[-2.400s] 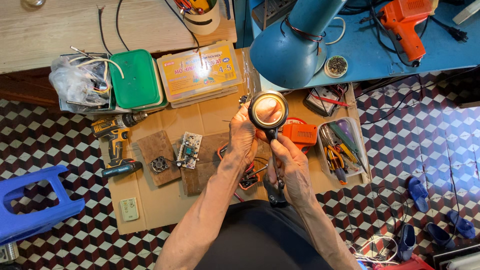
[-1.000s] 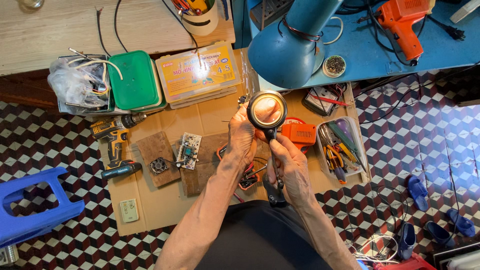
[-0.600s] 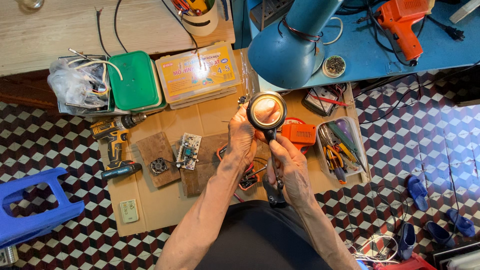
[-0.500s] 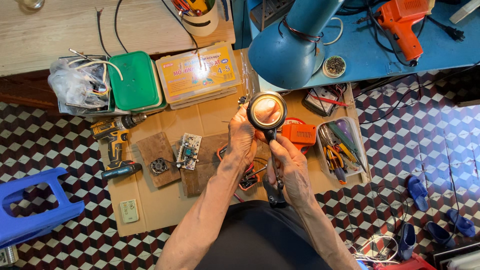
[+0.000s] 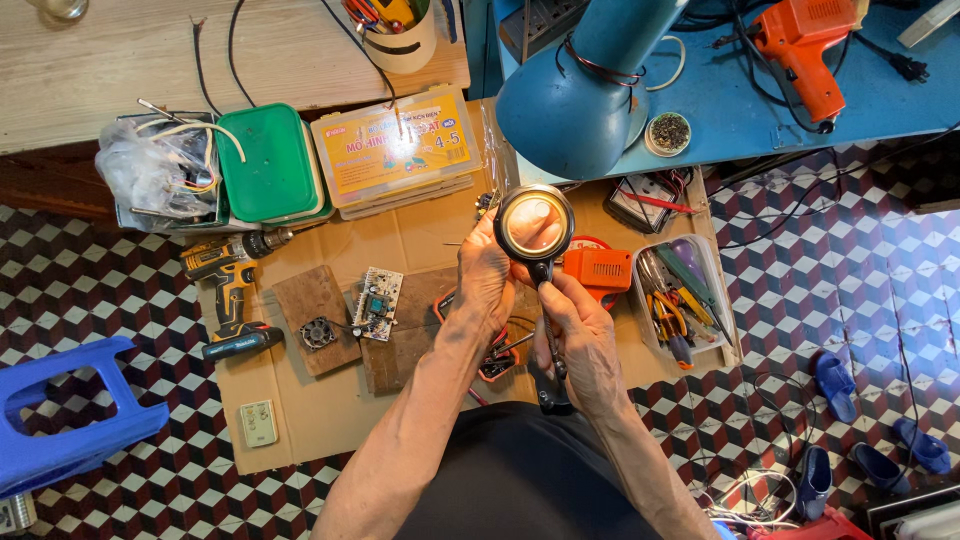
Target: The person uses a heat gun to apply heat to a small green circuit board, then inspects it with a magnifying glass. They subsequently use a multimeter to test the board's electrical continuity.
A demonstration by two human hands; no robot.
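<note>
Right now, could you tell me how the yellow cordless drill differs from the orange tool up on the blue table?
The yellow cordless drill is yellow and black, while the orange tool is orange. The drill lies on the cardboard sheet on the floor, left of both hands; the orange tool rests higher, on the blue table, at the far right. A dark cord runs beside the orange tool; none shows on the drill. Both are pistol-shaped and untouched.

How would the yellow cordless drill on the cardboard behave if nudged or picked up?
The cordless drill lies on its side on the cardboard sheet, so it would probably slide, not roll. The bulky battery base suggests it is heavy for its size. The body looks rigid, so no flex.
</note>
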